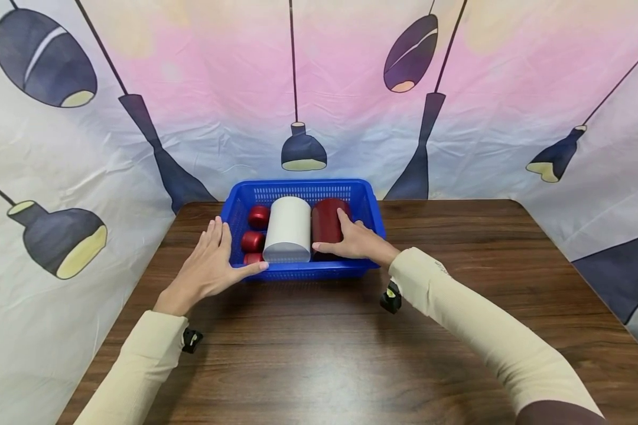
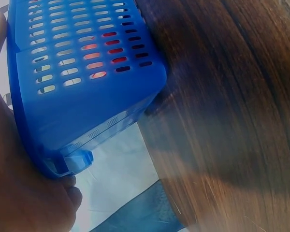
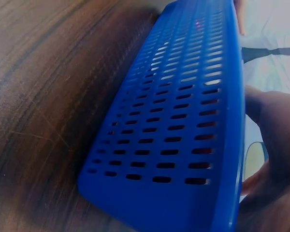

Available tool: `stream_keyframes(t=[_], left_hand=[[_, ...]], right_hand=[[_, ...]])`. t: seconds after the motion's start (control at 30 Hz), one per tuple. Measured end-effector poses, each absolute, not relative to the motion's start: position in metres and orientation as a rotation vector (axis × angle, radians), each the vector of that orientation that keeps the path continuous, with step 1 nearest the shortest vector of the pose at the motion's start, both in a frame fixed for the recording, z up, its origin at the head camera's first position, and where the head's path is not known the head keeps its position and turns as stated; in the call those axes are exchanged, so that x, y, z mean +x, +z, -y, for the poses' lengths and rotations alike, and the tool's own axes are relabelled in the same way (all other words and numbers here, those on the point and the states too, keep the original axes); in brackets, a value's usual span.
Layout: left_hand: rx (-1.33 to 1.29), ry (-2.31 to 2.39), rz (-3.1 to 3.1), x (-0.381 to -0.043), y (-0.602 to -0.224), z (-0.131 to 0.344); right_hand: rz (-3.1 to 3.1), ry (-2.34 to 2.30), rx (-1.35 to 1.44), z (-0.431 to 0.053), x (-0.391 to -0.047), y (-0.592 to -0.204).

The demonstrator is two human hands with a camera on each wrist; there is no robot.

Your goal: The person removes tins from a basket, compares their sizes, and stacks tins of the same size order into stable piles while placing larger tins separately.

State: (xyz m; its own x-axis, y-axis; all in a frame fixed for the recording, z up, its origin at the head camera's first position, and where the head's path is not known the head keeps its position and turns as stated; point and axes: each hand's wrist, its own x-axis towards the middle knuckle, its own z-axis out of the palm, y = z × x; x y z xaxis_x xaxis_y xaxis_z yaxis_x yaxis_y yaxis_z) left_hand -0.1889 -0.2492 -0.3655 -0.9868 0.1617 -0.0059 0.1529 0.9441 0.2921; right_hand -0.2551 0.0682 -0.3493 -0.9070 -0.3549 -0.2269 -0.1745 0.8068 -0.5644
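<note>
Holds a spread, unclenched right hand (image 1: 355,241) over the dark red cylinder (image 1: 325,221) lying front-to-back inside the blue plastic basket (image 1: 303,267), with straight-fingered left hand (image 1: 208,267) farther off at its left end.

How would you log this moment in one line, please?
left hand: at blue basket | right hand: over dark red cylinder | also in basket: white cylinder, three small red objects
</note>
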Motion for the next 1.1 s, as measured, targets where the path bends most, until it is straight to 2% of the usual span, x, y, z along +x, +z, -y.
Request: stream_keyframes(t=[1.1], left_hand=[[0.227,0.462,-3.009,-0.189,-0.362,0.250]], right_hand=[[-2.448,-1.060,-0.261,-0.054,-0.286,-0.360]])
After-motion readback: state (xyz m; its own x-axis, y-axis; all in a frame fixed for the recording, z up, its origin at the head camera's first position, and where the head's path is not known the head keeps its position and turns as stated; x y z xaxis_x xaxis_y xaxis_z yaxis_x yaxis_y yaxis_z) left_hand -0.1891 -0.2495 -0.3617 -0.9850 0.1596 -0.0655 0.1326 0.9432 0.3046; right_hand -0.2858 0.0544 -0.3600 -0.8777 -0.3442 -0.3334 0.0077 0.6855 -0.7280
